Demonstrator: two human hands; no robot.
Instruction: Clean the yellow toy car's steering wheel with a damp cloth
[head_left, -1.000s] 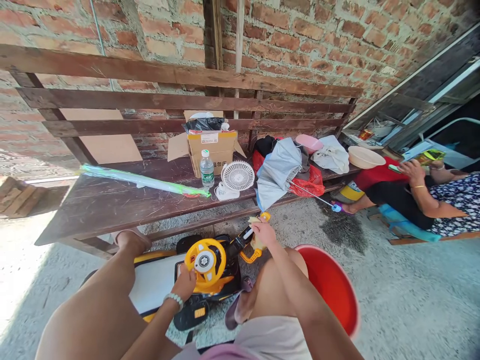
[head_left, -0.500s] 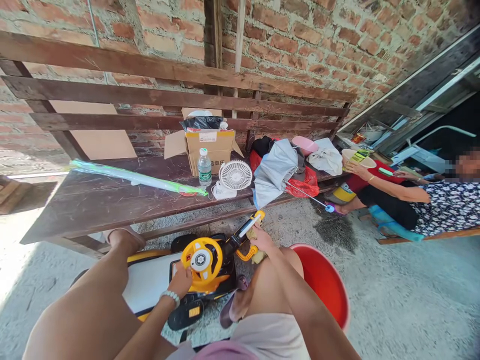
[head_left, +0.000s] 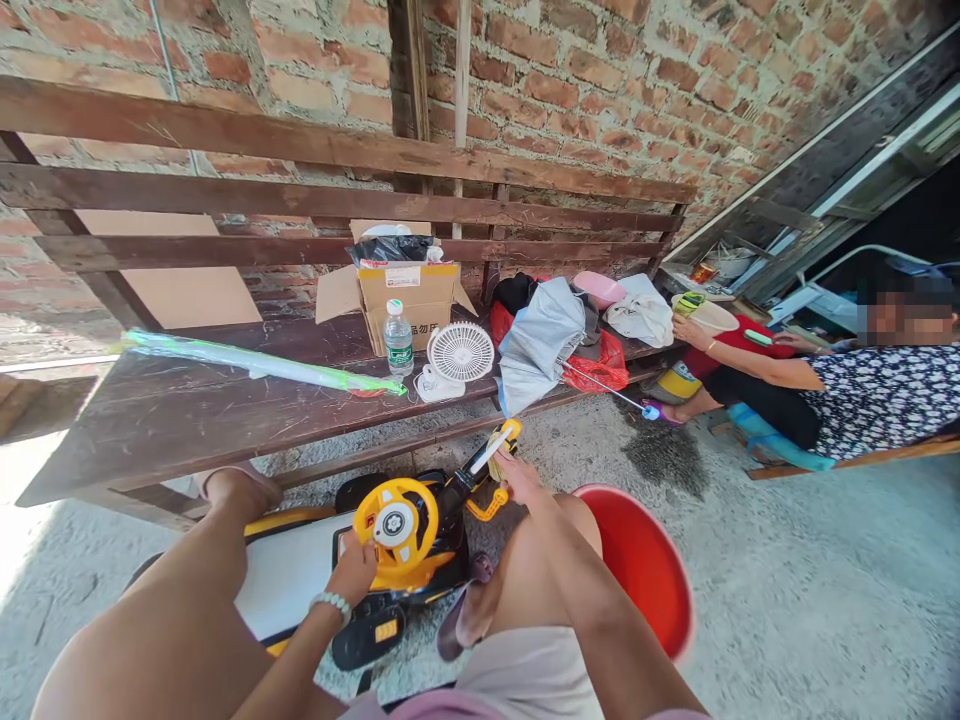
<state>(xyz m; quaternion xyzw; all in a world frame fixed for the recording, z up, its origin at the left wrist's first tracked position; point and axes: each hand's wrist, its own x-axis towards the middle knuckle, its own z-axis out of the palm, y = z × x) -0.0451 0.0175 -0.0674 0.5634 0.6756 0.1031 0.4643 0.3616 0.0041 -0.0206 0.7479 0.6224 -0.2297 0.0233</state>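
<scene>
A yellow and black ride-on toy excavator with a white seat (head_left: 289,572) stands on the floor between my legs. My left hand (head_left: 353,566), with a beaded bracelet at the wrist, is closed on the left side of its yellow steering wheel (head_left: 394,524). Out front, my right hand (head_left: 520,478) presses a yellowish rag (head_left: 494,463) against the toy's black digging arm (head_left: 457,494). My fingers partly cover the rag. A yellow bucket piece (head_left: 488,506) hangs below the arm, near that hand.
A red basin (head_left: 645,575) sits by my right leg. On the wooden bench (head_left: 217,425) are a water bottle (head_left: 398,342), a white fan (head_left: 460,352), a cardboard box (head_left: 409,300) and an umbrella (head_left: 544,340). Another person (head_left: 885,400) sits at the right.
My right hand has shifted a little along the digging arm, and the rag's hanging part no longer shows below it. My left hand stays on the steering wheel. The view has turned slightly right.
</scene>
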